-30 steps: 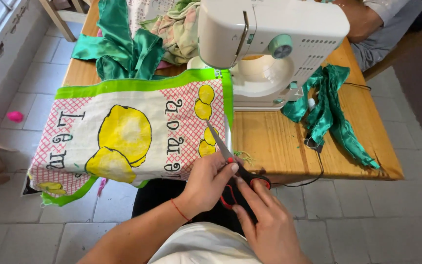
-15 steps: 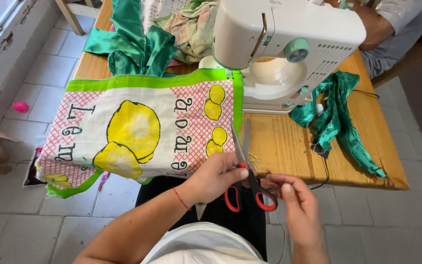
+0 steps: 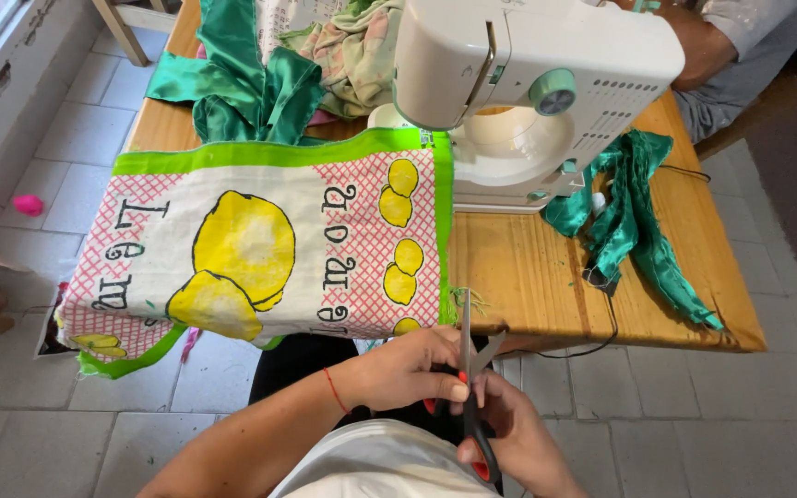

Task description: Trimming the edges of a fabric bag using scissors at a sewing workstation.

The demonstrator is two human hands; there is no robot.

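A cloth printed with yellow lemons (image 3: pixel 260 249), pink checks and a bright green border lies over the wooden table (image 3: pixel 528 277) and hangs off its near edge. Frayed green threads (image 3: pixel 465 298) stick out at its near right corner. Red-handled scissors (image 3: pixel 469 355) stand upright just below those threads with the blades slightly apart. My right hand (image 3: pixel 523 438) grips the handles. My left hand (image 3: pixel 408 369), with a red string at the wrist, is curled under the cloth's edge and pinches the scissors near the pivot.
A white sewing machine (image 3: pixel 528 83) stands at the back of the table, the cloth's far right corner beside its needle. Green satin pieces (image 3: pixel 629 212) lie to the right, more fabric (image 3: pixel 251 83) at the back left. Another person's arm (image 3: pixel 703 46) rests at the far right. The floor is tiled.
The scissors have swung from slanting to upright, and their tips now reach the frayed corner threads. My right hand has closed in on the handles. The view has shifted slightly.
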